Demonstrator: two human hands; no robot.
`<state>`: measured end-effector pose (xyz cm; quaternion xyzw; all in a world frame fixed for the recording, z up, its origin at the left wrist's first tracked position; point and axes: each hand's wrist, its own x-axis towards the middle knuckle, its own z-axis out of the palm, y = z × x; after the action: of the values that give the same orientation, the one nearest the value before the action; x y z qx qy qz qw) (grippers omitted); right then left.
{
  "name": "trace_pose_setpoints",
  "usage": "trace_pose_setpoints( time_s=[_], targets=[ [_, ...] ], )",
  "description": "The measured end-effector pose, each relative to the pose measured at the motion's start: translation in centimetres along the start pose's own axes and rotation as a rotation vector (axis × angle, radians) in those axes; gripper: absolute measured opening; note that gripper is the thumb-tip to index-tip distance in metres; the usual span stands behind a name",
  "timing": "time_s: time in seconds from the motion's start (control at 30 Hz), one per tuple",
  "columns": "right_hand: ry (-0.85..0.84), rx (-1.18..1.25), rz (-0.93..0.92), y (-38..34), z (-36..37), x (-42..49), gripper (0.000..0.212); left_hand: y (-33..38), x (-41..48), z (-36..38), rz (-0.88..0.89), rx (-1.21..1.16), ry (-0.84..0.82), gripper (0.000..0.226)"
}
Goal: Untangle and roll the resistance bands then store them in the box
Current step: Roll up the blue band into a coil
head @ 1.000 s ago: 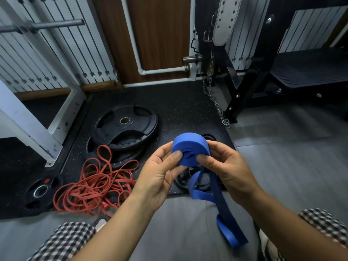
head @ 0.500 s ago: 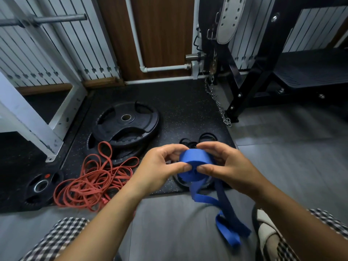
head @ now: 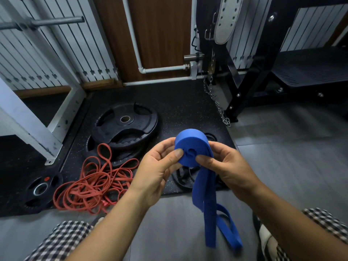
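Observation:
A wide blue resistance band (head: 192, 146) is wound into a thick roll held in front of me. My left hand (head: 158, 170) pinches the roll's left side, thumb on its near face. My right hand (head: 231, 166) grips the right side, thumb pressed near the roll's centre. The unrolled blue tail (head: 209, 210) hangs down from the roll to a loop near the floor. A tangled heap of thin red bands (head: 92, 185) lies on the black mat at the left. Thin black bands (head: 186, 176) lie on the mat behind my hands. No box is in view.
Black weight plates (head: 126, 123) are stacked on the speckled mat (head: 178, 110); a small plate (head: 41, 189) lies far left. A white rack leg (head: 28, 125) stands at the left, a black bench frame (head: 250, 87) with a hanging chain (head: 218, 106) at the right. Grey floor (head: 291, 157) lies to the right.
Both hands turned the roll over: half a second ago it was tipped forward and lower, now its spiral face points at me again and more tail is wound on.

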<state>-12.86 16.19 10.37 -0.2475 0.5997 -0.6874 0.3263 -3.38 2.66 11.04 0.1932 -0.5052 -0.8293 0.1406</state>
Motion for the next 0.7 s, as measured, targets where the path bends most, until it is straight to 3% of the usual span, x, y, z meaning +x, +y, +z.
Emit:
trace_pose_setpoints(
  time_s=[0.1, 0.2, 0.3, 0.43, 0.53, 0.7],
  targets=[
    [-0.030, -0.125, 0.024, -0.3, -0.7, 0.0, 0.032, 1.0, 0.2, -1.0, 0.007, 0.325, -0.101, 0.045],
    [-0.080, -0.463, 0.007, 0.0, -0.8, -0.2, 0.034, 1.8, 0.2, -1.4, 0.031, 0.638, -0.194, 0.056],
    [-0.125, -0.628, 0.041, 0.2, -0.7, -0.4, 0.031, 1.6, 0.0, -0.9, 0.047, 0.845, -0.209, 0.040],
    [-0.156, -0.342, 0.066, -0.2, -0.5, -0.1, 0.035, 1.3, -0.1, -0.9, 0.072, 0.611, -0.157, 0.032],
    [-0.100, -0.101, 0.057, -0.6, -0.5, 0.0, 0.037, 1.2, 0.1, -0.9, 0.067, 0.338, -0.078, 0.041],
    [-0.029, -0.127, 0.007, -0.4, 0.2, -0.4, 0.042, 1.3, 0.2, -0.7, 0.074, 0.128, 0.009, 0.039]
  ],
)
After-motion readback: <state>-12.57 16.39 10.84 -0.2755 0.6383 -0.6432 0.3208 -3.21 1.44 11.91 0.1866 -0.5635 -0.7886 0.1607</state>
